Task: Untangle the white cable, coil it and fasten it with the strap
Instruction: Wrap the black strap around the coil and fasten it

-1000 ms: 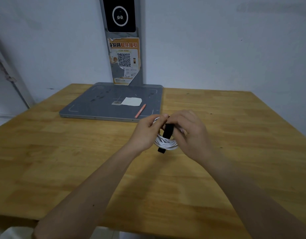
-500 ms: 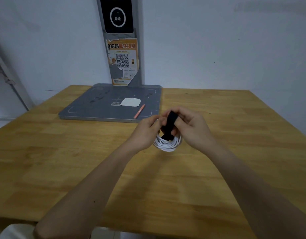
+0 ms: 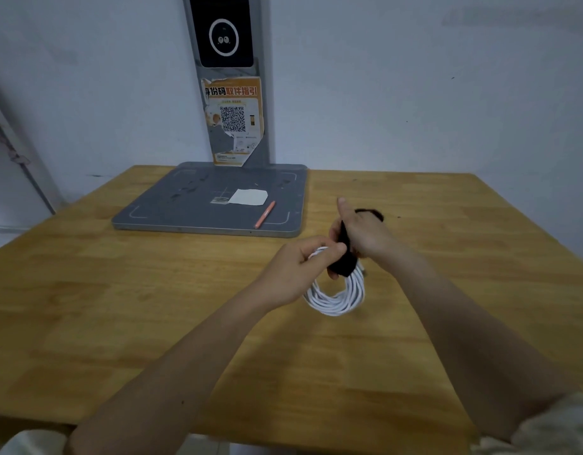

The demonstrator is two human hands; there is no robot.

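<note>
The white cable [image 3: 337,298] is wound into a round coil and hangs just above the wooden table [image 3: 119,323]. My left hand [image 3: 300,270] grips the top of the coil with curled fingers. A black strap [image 3: 344,254] wraps around the coil's top. My right hand [image 3: 365,231] pinches the strap and holds its free end up and to the right, where the tip shows blurred behind the hand. The upper part of the coil is hidden by both hands.
A grey flat base plate [image 3: 191,208] lies at the back of the table with a white paper [image 3: 249,197] and an orange pen [image 3: 265,214] on it. A grey post with a black screen [image 3: 222,31] and an orange poster [image 3: 234,119] rises behind.
My right hand has moved up and to the right, drawing the black strap's free end away from the coil. The coil now hangs lower below my left hand.
</note>
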